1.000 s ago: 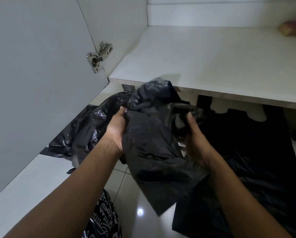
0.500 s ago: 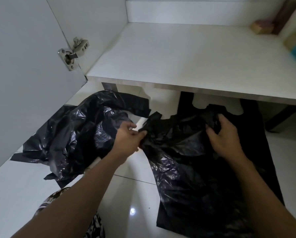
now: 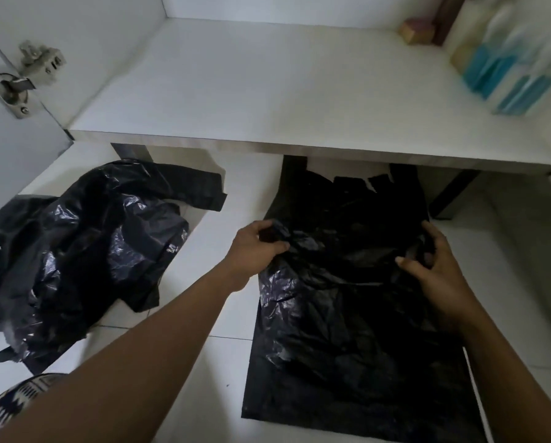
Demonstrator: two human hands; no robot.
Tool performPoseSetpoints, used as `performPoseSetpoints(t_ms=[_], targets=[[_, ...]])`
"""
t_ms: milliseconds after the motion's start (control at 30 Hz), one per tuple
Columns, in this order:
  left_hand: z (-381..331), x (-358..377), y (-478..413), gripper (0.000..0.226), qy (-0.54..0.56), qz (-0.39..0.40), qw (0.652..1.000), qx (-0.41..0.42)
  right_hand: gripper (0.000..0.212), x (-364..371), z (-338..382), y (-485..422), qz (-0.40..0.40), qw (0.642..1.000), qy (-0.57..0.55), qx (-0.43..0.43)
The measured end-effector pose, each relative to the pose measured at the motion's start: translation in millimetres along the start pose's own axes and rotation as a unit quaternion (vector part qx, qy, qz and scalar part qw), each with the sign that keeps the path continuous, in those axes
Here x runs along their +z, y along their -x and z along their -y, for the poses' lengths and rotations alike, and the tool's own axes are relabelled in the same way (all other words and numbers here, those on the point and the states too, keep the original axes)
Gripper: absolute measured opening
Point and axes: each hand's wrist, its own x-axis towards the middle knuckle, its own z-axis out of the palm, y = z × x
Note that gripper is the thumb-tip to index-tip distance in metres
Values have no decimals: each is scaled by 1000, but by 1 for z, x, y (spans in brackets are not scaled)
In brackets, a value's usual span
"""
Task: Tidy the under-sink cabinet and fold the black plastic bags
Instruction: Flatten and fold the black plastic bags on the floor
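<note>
A black plastic bag (image 3: 341,318) lies spread on the white floor tiles in front of the cabinet, on top of other flat black bags. My left hand (image 3: 255,247) pinches its upper left edge. At the upper right edge my right hand (image 3: 434,260) grips a fold of the same bag. A crumpled heap of black bags (image 3: 76,251) lies on the floor to the left, apart from both hands.
The white cabinet shelf (image 3: 267,91) runs across the top, with its front edge just above the bags. Blue and white bottles (image 3: 507,65) and a small tan block (image 3: 418,32) stand at its back right. The open cabinet door (image 3: 12,148) with a metal hinge (image 3: 21,78) is at left.
The bag went from being held up in the air to lying down on the floor pile. Both hands moved apart to its upper corners, and the view shifted right.
</note>
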Motion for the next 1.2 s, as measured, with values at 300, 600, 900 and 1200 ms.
performPoseSetpoints(t_ms=[300,600,900,1200], targets=[[12,14,-12,106,-191,15,980,59,97,-32,-19,5,12,992,122,38],[44,14,18,91,-265,0,958,106,107,-42,-26,48,52,990,110,73],[54,23,45,85,-438,-31,878,188,102,-43,-32,75,-8,949,313,44],[119,65,110,94,-554,23,768,319,53,42,-80,124,10,861,494,-123]])
